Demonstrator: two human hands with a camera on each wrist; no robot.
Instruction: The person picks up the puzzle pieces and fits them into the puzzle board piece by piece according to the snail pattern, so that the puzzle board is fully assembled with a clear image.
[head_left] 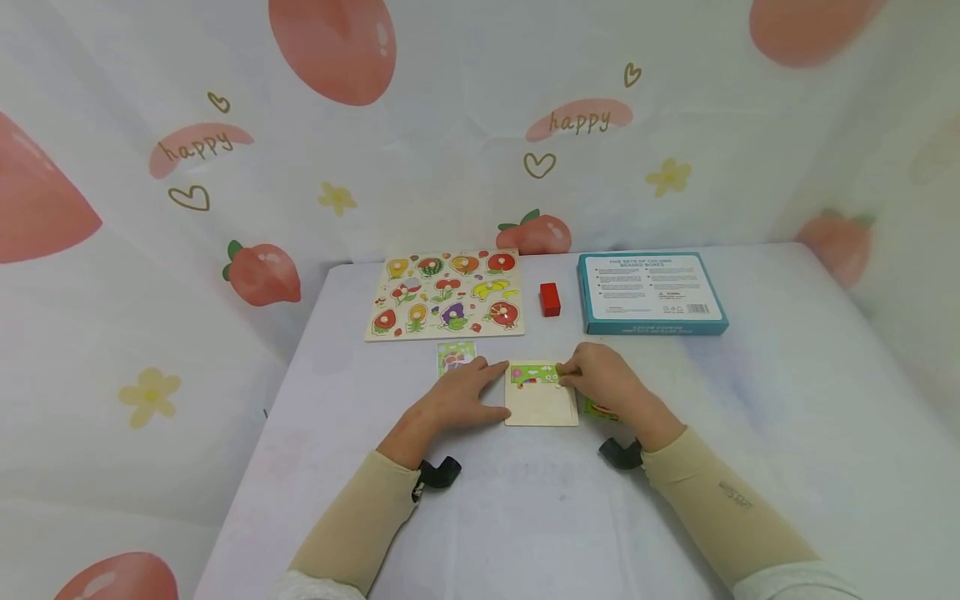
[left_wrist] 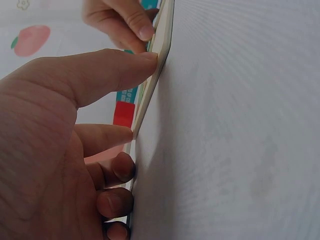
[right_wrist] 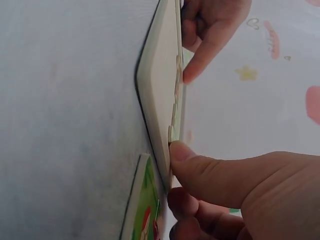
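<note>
A square pale wooden puzzle board [head_left: 540, 410] lies flat in front of me, with green picture pieces [head_left: 531, 374] along its far side. My left hand [head_left: 461, 397] spans the board's left edge, its thumb and index fingertips touching the near and far corners. In the left wrist view its other fingers [left_wrist: 116, 204] bend loosely beside the board. At the far right corner my right hand [head_left: 606, 377] pinches the end puzzle piece between thumb and fingers. The right wrist view shows that thumb [right_wrist: 200, 162] on the piece's edge; the fingers cover most of it.
A small picture card [head_left: 450, 353] lies beyond my left hand, and a green picture piece [head_left: 600, 411] lies partly under my right. Farther back are a fruit peg puzzle [head_left: 431, 293], a red block [head_left: 550, 300] and a teal-edged box [head_left: 651, 292].
</note>
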